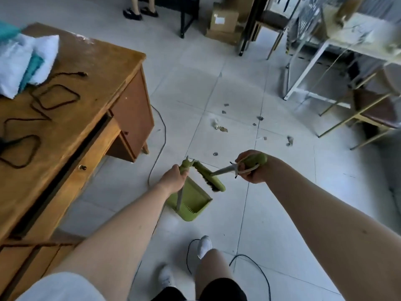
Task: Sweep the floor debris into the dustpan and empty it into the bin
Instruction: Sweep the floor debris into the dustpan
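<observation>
No legible text anywhere, the white label (218, 20) on the cardboard box (231, 23) a mere blur

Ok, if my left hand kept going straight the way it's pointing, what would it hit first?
Likely the broom head, its upper end just beyond your left hand on the dustpan handle. Depth is unclear; past it lies scattered floor debris.

dustpan (195, 203), broom (211, 177): matt green plastic, grey metal poles. desk (86, 68) at 10 o'clock: scuffed wood. floor (271, 213): smooth tile, slight sheen.
</observation>
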A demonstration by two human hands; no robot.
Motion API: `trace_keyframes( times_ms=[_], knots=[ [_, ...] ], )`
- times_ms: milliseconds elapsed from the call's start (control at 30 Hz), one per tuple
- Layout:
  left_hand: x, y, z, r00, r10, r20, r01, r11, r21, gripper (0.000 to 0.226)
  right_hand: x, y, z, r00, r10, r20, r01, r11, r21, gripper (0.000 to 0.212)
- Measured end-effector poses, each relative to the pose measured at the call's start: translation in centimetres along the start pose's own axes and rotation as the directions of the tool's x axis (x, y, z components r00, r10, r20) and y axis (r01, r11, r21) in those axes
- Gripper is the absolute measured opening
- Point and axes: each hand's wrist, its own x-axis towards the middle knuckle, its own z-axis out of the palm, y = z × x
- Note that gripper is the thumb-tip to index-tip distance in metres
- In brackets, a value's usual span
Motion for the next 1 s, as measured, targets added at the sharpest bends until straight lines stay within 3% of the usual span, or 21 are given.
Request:
trace_keyframes(
  times_ms=[133, 267, 400, 533, 733, 1000],
  knots=[
    [3.6, 3.4, 2.7, 0.999, 0.003, 0.051, -0.004, 1.000, 0.015, 0.048, 3.1, -2.7, -5.1, 0.997, 0.058, -0.041, -0.054, 0.994, 0.097, 0.009],
    [7.8, 7.0, 4.9, 0.998, -0.023, 0.065, 0.017, 0.995, 0.100, 0.046, 6.1, -6.4, -9.6, 0.994, 0.109, 0.023, -0.112, 0.986, 0.127, 0.029],
    [11.5, 11.5, 6.0, 0.998, -0.038, 0.055, 0.031, 0.992, 0.124, 0.045, 8.5, -10.9, -13.1, 0.991, 0.130, 0.003, -0.130, 0.983, 0.131, 0.011],
    [14.7, 15.1, 6.9, 0.993, -0.101, 0.062, 0.098, 0.994, 0.050, 0.043, 10.2, -15.0, -15.8, 0.989, 0.144, -0.046, -0.138, 0.984, 0.117, 0.009],
    [18.4, 17.8, 7.4, 0.981, -0.159, 0.110, 0.147, 0.983, 0.114, 0.049, 11.0, -19.9, -16.1, 0.990, 0.132, -0.044, -0.128, 0.989, 0.076, 0.017],
    [21.3, 18.3, 7.0, 0.957, -0.215, 0.195, 0.149, 0.940, 0.307, 0.035, 12.0, -22.2, -16.1, 0.994, 0.113, -0.011, -0.111, 0.984, 0.137, 0.015]
  ],
)
